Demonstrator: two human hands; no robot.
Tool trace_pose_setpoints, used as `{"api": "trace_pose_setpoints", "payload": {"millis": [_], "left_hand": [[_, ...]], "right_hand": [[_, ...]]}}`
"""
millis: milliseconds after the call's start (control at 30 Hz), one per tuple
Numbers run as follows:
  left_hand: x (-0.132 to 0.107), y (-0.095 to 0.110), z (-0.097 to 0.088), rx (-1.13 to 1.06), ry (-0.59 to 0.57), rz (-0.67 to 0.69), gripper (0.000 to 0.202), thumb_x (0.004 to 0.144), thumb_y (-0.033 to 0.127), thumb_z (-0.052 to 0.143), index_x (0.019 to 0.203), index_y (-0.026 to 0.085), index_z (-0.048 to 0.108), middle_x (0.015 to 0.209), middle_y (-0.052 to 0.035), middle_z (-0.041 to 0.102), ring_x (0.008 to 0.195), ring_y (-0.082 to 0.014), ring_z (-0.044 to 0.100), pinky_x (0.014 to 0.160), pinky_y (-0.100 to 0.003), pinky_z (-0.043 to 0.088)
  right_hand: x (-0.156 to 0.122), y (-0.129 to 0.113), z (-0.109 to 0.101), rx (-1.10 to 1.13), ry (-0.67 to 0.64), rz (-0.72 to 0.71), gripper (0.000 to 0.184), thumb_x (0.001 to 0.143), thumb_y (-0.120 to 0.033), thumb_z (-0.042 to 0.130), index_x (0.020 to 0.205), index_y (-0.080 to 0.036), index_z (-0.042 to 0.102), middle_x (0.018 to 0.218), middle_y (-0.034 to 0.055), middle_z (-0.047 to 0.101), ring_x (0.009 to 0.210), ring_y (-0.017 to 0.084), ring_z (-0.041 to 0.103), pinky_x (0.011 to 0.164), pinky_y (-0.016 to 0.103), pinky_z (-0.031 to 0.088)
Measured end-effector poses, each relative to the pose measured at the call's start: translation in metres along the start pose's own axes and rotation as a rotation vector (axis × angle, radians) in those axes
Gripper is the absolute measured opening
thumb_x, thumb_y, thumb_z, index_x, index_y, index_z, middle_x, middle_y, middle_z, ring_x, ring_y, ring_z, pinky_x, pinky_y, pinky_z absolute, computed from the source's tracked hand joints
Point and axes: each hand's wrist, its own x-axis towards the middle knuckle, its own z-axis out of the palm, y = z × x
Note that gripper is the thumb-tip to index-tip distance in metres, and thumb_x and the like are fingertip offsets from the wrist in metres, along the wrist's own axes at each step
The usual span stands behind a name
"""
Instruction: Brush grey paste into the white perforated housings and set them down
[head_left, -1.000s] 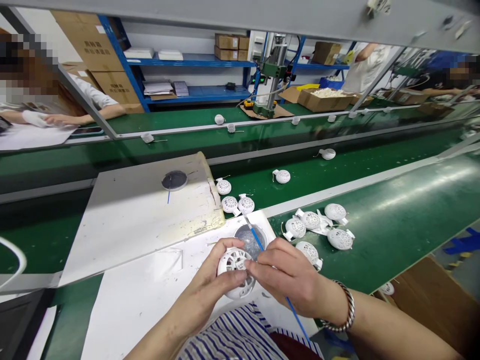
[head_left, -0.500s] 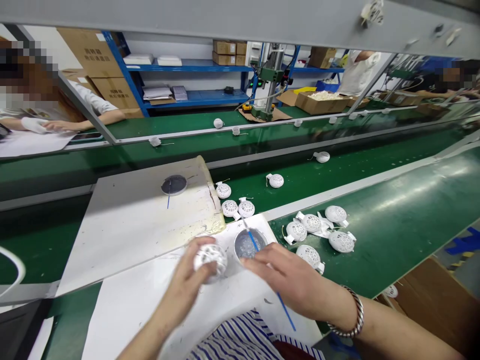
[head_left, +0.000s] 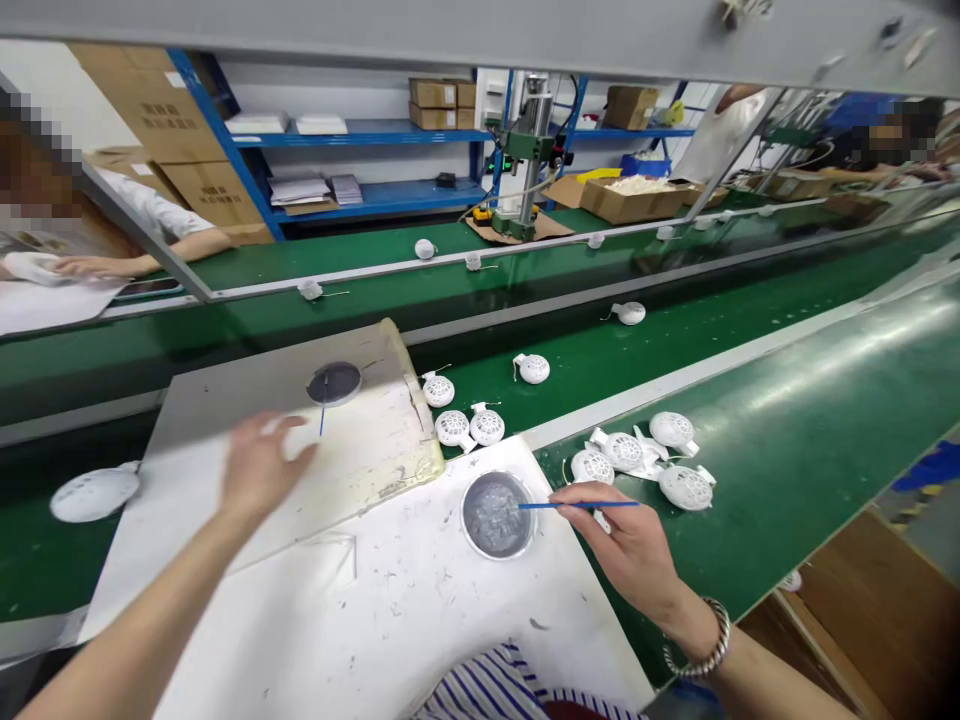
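My left hand (head_left: 262, 465) is empty over the pale board, its fingers spread and slightly blurred. To its left, a white round casing (head_left: 95, 494) lies on the green belt. My right hand (head_left: 619, 545) pinches a thin blue stick (head_left: 581, 505), held almost level. The stick's left end is over a round dish (head_left: 499, 515) of grey, wet-looking paste; I cannot tell whether it touches the paste. The dish rests on a white sheet (head_left: 405, 590). Right of my right hand, several white perforated casings (head_left: 686, 486) with small tabs lie on the green bench.
On the pale board (head_left: 217, 440) sits a second grey dish (head_left: 334, 384) with a blue stick. More casings (head_left: 487, 427) lie on the belt beyond the sheet. A drill-press-like machine (head_left: 525, 170), a carton of white parts (head_left: 637, 200) and co-workers (head_left: 150, 215) are across the line.
My left hand has let go of the white casing and moved left; a casing now lies on the belt there. My right hand has shifted right, and the blue stick has turned nearly level.
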Motion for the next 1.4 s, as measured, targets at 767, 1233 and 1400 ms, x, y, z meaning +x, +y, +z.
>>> {"api": "trace_pose_setpoints", "payload": {"millis": [767,1233,1400], "left_hand": [[0.012,0.102,0.051,-1.299,-0.281,-0.271,0.033,0.082,0.029,0.053,0.113,0.018,0.048,0.123,-0.0139,0.05,0.108,-0.0287,0.052,0.083,-0.046,0.051],[-0.098,0.133,0.036,-1.816,-0.333,-0.519,0.053,0.084,0.032,0.052,0.132,0.041,0.031,0.13,-0.0085,0.042,0.103,-0.034,0.055,0.059,-0.036,0.055],[-0.109,0.132,0.027,-1.657,-0.32,-0.399,0.088,0.065,0.011,0.069,0.133,0.047,0.024,0.124,-0.0048,0.044,0.093,-0.0247,0.057,0.064,-0.034,0.054]], "right_hand": [[0.003,0.035,0.035,0.137,-0.098,0.45,0.011,0.08,-0.029,0.06,0.074,-0.02,0.063,0.074,-0.0001,0.063,0.071,0.014,0.056,0.069,0.027,0.042],[-0.01,0.036,0.022,0.29,0.051,0.578,0.022,0.071,-0.039,0.066,0.073,-0.018,0.062,0.07,0.0023,0.06,0.066,0.014,0.051,0.066,0.028,0.041],[-0.005,0.042,0.021,0.473,0.128,0.67,0.032,0.067,-0.045,0.068,0.073,-0.017,0.057,0.064,0.002,0.059,0.06,0.012,0.05,0.058,0.025,0.042]]}}
